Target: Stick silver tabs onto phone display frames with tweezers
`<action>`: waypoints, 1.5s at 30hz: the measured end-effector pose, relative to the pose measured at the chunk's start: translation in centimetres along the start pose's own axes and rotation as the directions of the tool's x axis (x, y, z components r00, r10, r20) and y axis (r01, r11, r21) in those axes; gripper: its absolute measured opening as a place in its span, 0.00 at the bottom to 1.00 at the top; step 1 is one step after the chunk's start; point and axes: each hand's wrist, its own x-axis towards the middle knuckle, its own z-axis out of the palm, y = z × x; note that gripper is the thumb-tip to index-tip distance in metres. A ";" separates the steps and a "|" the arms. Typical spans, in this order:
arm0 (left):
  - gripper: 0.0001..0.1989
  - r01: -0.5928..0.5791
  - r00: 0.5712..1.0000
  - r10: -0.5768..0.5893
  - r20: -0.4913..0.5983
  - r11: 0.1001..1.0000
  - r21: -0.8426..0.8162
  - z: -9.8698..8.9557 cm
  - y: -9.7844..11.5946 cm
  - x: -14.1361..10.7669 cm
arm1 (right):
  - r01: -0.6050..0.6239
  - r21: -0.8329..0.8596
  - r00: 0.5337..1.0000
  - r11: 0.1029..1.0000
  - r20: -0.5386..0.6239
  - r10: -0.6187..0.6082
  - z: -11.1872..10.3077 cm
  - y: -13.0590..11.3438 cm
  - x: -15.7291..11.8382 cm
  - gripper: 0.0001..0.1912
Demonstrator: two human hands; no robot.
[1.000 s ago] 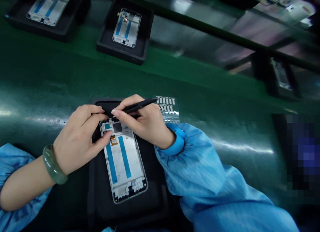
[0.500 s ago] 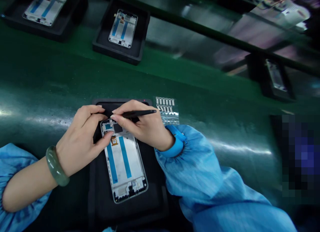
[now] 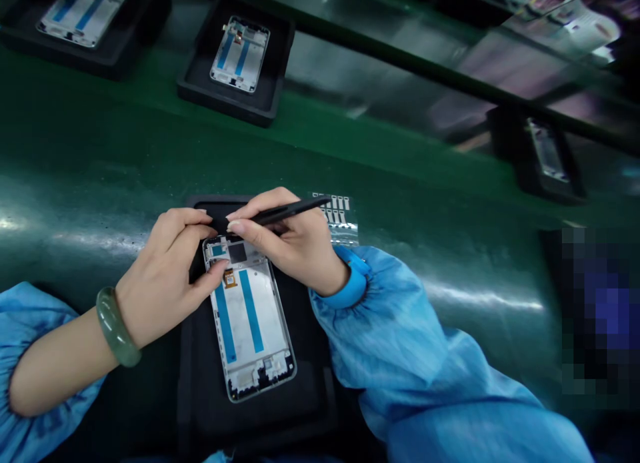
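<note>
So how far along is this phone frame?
Done: blue strips and a copper-coloured tag already sit on the phone frame. In hand: the right hand holds black tweezers while the left hand steadies the frame. Left: the sheet of small silver tabs shows rows remaining.

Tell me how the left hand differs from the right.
The left hand wears a green bangle on a bare forearm, while the right hand has a blue cuff at its wrist. The right holds black tweezers; the left shows no tool, its thumb on the phone frame. Both sit over the frame's top end.
</note>
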 end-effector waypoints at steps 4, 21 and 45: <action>0.15 -0.005 1.000 0.005 0.003 1.000 -0.002 0.0 0.0 0.0 | 0.012 -0.005 1.000 1.000 0.017 -0.012 0.0 0.0 0.0 0.05; 0.13 -0.023 1.000 0.023 -0.005 0.999 0.030 0.0 -0.2 0.1 | 0.070 -0.007 0.994 0.998 0.086 -0.069 0.1 -0.1 0.1 0.04; 0.14 0.312 0.934 -0.306 0.182 0.455 -0.834 -1.1 4.5 -2.6 | -0.258 -0.215 0.949 0.942 -0.237 0.206 -5.3 0.4 0.5 0.16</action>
